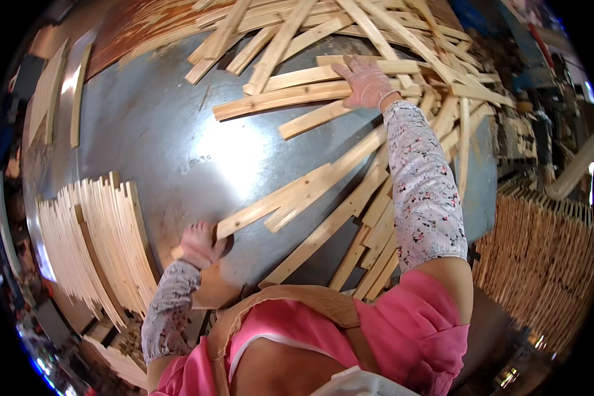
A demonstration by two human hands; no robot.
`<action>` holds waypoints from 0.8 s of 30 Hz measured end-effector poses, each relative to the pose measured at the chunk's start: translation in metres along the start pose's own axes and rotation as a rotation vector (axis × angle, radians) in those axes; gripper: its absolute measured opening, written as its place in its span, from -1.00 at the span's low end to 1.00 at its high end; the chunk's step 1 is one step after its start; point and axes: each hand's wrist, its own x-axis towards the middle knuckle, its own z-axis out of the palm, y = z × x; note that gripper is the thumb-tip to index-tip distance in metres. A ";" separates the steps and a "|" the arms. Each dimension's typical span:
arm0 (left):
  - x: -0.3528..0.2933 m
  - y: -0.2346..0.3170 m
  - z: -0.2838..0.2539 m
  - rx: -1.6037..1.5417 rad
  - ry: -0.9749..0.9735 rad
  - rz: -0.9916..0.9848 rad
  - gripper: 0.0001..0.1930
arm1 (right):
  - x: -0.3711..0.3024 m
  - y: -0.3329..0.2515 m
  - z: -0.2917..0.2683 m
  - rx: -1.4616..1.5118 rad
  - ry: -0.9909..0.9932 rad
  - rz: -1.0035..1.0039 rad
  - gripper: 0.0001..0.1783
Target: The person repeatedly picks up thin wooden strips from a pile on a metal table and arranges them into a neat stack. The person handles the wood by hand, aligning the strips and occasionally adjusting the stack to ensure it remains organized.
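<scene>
Near the front left, my left hand [201,245], in a thin pinkish glove, is closed round the near end of a pale wooden slat [270,201]. That slat slants away to the right, and another slat [323,188] lies against it. My right hand [366,82], gloved the same way, reaches far forward with its fingers spread. It rests on slats [297,80] lying crosswise at the edge of a loose, crisscrossed heap [409,33]. Whether its palm grips one of them is hidden.
A smooth grey metal table [165,132] carries the slats. Neatly aligned slats [99,244] lie at the left. More slats [376,244] fan out before my body. A tall stack of strips [541,257] stands at the right. A reddish-brown board [138,33] lies at the far left.
</scene>
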 end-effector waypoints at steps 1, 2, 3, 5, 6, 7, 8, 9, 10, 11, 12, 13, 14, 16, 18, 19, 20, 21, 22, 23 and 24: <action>-0.025 -0.004 0.002 -0.067 -0.042 -0.127 -0.44 | 0.015 -0.008 0.003 0.031 -0.095 -0.011 0.04; -0.053 -0.007 0.005 -0.136 -0.085 -0.251 -0.40 | 0.027 -0.015 0.003 0.063 -0.190 -0.013 0.09; -0.093 -0.017 0.028 -0.252 -0.036 -0.428 -0.35 | 0.051 -0.023 -0.020 0.138 -0.371 -0.022 0.13; -0.128 -0.007 0.034 -0.394 -0.047 -0.803 -0.25 | 0.063 -0.035 -0.051 0.227 -0.597 -0.014 0.17; -0.140 -0.003 0.037 -0.398 -0.005 -0.961 -0.23 | 0.058 -0.044 -0.054 0.241 -0.582 -0.016 0.18; -0.149 -0.002 0.036 -0.191 0.004 -0.994 -0.22 | 0.050 -0.056 -0.051 0.258 -0.568 -0.015 0.20; -0.158 0.000 0.036 0.009 0.011 -1.024 -0.22 | 0.042 -0.067 -0.051 0.268 -0.554 -0.020 0.21; -0.173 -0.017 0.051 0.174 0.046 -1.056 -0.22 | 0.033 -0.080 -0.051 0.229 -0.504 -0.038 0.19; -0.196 -0.043 0.070 0.342 0.075 -1.094 -0.22 | 0.030 -0.092 -0.053 0.231 -0.519 -0.032 0.19; -0.220 -0.067 0.079 0.420 0.195 -1.103 -0.23 | 0.027 -0.103 -0.054 0.231 -0.532 -0.024 0.18; -0.241 -0.093 0.085 0.503 0.318 -1.110 -0.24 | 0.028 -0.112 -0.057 0.233 -0.540 -0.013 0.18; -0.261 -0.120 0.098 0.645 0.312 -0.999 -0.23 | 0.030 -0.123 -0.063 0.248 -0.533 -0.004 0.14; -0.269 -0.137 0.108 0.782 0.302 -0.876 -0.22 | 0.030 -0.137 -0.068 0.260 -0.532 -0.003 0.15; -0.202 -0.096 0.075 0.429 0.851 -0.710 -0.32 | 0.026 -0.168 -0.077 0.256 -0.542 0.019 0.15; -0.145 -0.021 0.027 -0.163 0.588 -0.674 -0.48 | 0.031 -0.211 -0.085 0.335 -0.598 0.028 0.13; -0.117 0.018 0.002 -0.425 0.460 -0.711 -0.56 | 0.037 -0.234 -0.092 0.401 -0.631 0.041 0.13; -0.096 0.031 0.017 -0.639 0.299 -0.688 -0.58 | 0.043 -0.263 -0.101 0.468 -0.663 0.044 0.12; -0.087 0.046 0.066 -0.643 0.700 -0.421 -0.56 | 0.061 -0.294 -0.147 0.566 -0.768 0.019 0.06; -0.064 0.068 0.056 -0.996 0.628 -0.361 -0.53 | 0.063 -0.308 -0.143 0.810 -0.796 0.038 0.00; -0.040 0.080 0.080 -1.024 0.697 -0.397 -0.51 | 0.066 -0.322 -0.137 1.050 -0.819 0.052 -0.07; -0.024 0.081 0.091 -1.300 0.648 -0.388 -0.45 | 0.069 -0.333 -0.134 1.291 -0.838 0.073 -0.13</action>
